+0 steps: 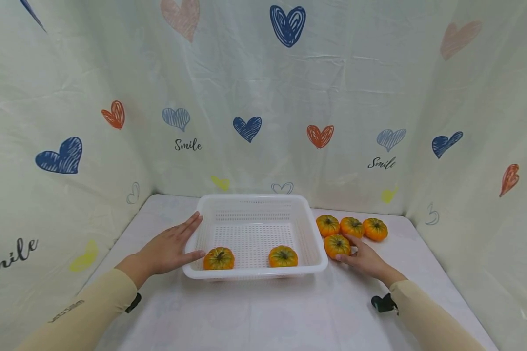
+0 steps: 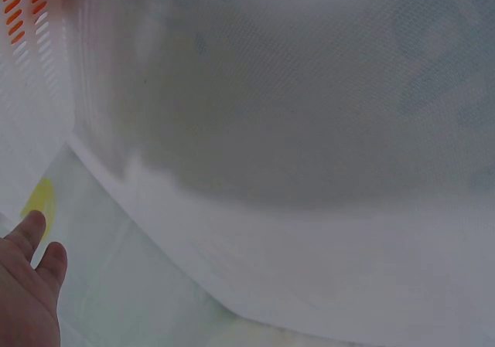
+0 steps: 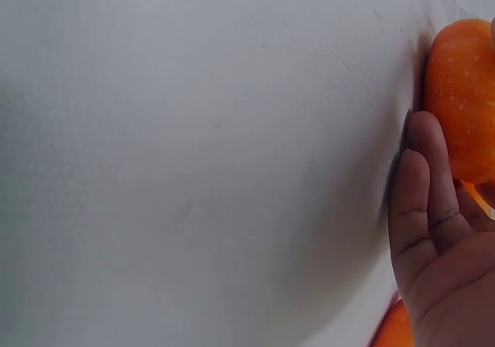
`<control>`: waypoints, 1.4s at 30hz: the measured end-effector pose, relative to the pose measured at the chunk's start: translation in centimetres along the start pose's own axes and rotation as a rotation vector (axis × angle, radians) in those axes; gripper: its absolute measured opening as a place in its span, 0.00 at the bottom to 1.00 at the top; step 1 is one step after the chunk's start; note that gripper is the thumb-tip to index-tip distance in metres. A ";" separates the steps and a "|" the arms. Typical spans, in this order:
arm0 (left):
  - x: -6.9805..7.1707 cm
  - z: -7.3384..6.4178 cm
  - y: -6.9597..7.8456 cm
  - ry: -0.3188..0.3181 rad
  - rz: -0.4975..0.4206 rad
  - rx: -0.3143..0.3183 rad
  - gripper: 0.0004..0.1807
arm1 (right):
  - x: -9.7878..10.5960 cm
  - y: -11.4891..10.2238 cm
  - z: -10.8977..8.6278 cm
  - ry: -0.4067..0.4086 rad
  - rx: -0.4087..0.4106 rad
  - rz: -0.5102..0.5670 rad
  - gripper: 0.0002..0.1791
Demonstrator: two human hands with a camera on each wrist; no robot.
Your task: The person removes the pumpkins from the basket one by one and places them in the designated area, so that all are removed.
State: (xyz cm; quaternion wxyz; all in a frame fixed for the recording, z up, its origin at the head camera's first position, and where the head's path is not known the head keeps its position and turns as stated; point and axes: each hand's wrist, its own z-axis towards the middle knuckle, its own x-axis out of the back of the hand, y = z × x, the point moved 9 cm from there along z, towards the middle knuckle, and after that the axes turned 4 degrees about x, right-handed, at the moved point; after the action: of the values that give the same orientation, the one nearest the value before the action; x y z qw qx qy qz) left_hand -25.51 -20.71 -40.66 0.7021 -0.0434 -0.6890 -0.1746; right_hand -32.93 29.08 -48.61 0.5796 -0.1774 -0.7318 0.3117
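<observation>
A white perforated plastic basket (image 1: 259, 274) sits on the table with two small orange pumpkins in its near part, one pumpkin (image 1: 218, 258) at the left and another (image 1: 283, 256) at the right. My left hand (image 1: 169, 251) rests against the basket's left rim, fingers straight and thumb apart. Just right of the basket, my right hand (image 1: 366, 258) holds a small pumpkin (image 1: 336, 246) between thumb and fingers. In the right wrist view, the fingers (image 3: 437, 185) lie along the orange side of that pumpkin (image 3: 460, 92), close to the tabletop.
Behind the held pumpkin, three more stand in a row: a left one (image 1: 327, 225), a middle one (image 1: 351, 226) and a right one (image 1: 375, 229). A white cloth covers the table (image 1: 228, 317). Heart-printed curtains (image 1: 351, 87) enclose it at the back and sides.
</observation>
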 end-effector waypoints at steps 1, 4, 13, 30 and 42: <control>0.0 0.0 0.0 -0.001 -0.001 0.002 0.53 | 0.1 -0.1 -0.1 0.002 0.005 -0.001 0.56; 0.0 0.0 0.0 -0.002 -0.005 0.001 0.53 | 0.7 -0.3 -0.5 0.006 0.019 -0.005 0.55; 0.0 0.0 -0.1 -0.003 -0.007 0.008 0.53 | 4.7 -2.5 -1.3 0.054 0.064 -0.092 0.53; -0.1 0.2 -0.1 0.003 0.009 0.003 0.53 | 8.1 -16.5 2.6 0.012 0.317 -0.126 0.48; 0.0 0.1 0.1 0.008 -0.001 0.003 0.53 | 1.8 -25.4 6.2 -0.167 0.430 -0.095 0.48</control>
State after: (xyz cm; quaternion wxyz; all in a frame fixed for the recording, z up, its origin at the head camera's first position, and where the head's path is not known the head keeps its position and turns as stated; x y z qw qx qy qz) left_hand -25.55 -20.62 -40.64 0.7050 -0.0412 -0.6863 -0.1742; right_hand -36.76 9.79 -31.24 0.5556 0.0112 -0.7016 0.4461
